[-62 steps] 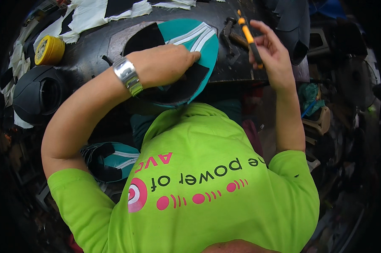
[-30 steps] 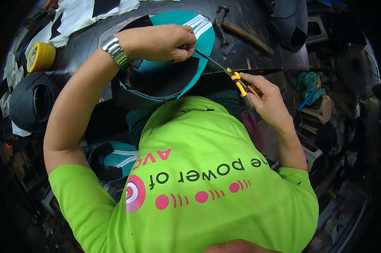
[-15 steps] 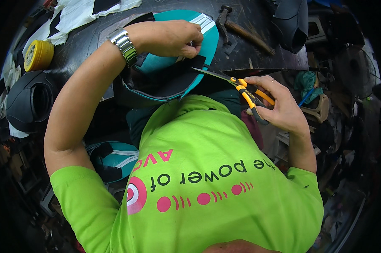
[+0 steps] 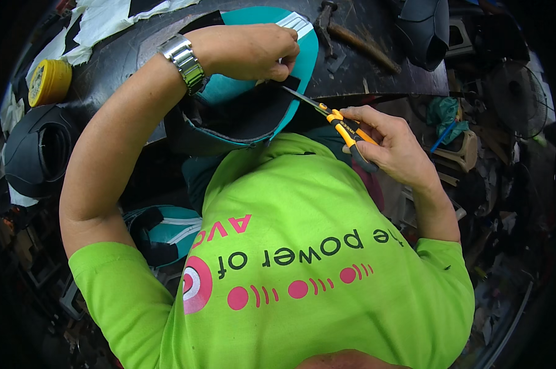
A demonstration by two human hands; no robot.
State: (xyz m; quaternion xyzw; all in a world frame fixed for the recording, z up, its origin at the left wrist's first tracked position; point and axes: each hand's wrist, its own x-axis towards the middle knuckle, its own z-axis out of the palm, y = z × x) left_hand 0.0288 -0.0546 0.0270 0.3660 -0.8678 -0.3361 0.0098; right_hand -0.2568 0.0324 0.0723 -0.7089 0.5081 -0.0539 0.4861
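Observation:
My left hand is closed, reaching over a teal curved piece with a black lining and white stripes. Its fingertips pinch near a flap of the black lining; exactly what lies between them is partly hidden. My right hand grips scissors with yellow and black handles and long metal blades. Their tips reach the black lining near the teal piece's right edge, just below my left fingers.
A hammer with a wooden handle lies on the dark worktable. At the left stand a yellow tub and a black moulded piece. Another teal piece sits low by my left elbow. A fan stands at right.
The scissors have moved left and slightly up, bringing their blades to the black lining near my left fingers. The handles look closer together. My left hand stays on the teal piece.

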